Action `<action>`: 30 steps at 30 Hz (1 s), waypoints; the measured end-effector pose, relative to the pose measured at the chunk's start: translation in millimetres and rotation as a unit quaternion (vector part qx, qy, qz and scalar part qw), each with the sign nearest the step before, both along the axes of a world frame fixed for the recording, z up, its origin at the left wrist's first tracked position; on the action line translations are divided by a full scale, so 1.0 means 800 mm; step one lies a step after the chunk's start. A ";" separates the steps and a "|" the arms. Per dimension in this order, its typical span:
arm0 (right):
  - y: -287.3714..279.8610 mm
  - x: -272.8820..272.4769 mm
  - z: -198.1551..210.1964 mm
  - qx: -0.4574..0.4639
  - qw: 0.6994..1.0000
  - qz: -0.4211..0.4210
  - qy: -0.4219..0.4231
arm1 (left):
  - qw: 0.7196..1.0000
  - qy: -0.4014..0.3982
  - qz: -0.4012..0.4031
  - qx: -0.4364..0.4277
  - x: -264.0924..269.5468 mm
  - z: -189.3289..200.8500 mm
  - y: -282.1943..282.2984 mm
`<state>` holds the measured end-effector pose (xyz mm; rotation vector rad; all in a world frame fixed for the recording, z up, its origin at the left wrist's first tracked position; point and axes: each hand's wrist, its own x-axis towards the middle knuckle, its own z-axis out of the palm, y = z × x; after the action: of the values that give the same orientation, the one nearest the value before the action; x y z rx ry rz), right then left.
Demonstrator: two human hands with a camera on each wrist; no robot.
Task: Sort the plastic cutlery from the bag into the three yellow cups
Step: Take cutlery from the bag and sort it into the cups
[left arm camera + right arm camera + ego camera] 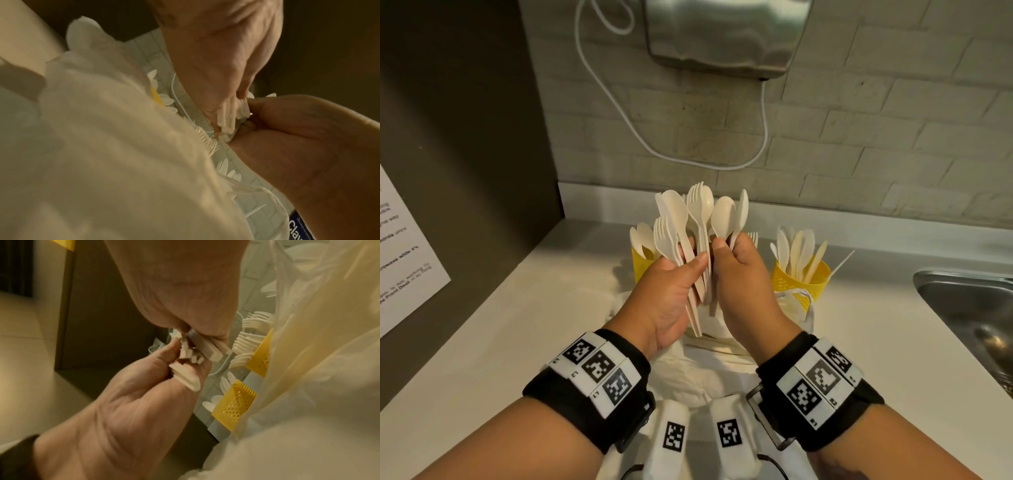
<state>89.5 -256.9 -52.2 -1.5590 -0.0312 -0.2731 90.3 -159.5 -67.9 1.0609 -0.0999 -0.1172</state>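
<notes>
My left hand (690,261) grips a fanned bunch of cream plastic cutlery (678,219), forks and spoons mixed, by the handles. My right hand (729,250), touching the left, pinches a couple of spoons (724,217) at the bunch's right side. Both are raised over the white plastic bag (688,373) on the counter. A yellow cup (640,265) with spoons stands behind to the left. Another yellow cup (803,279) with knives stands to the right. Fork tips (753,236) show behind my right hand; their cup is hidden. In the right wrist view, handle ends (195,352) sit between both hands.
A steel sink (969,301) lies at the right edge of the white counter (524,315). A dark cabinet side with a paper notice (407,253) closes the left. A hand dryer (726,34) and its cable hang on the brick wall. One loose knife (842,263) sticks out beside the right cup.
</notes>
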 end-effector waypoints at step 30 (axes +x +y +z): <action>-0.016 -0.004 0.003 0.218 0.972 0.073 0.044 | 0.998 0.020 0.016 -0.052 0.008 -0.002 -0.026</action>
<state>86.5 -269.5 -49.5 -1.1227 -0.0151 -0.0836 96.4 -180.4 -69.3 0.9546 -0.0521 -0.1038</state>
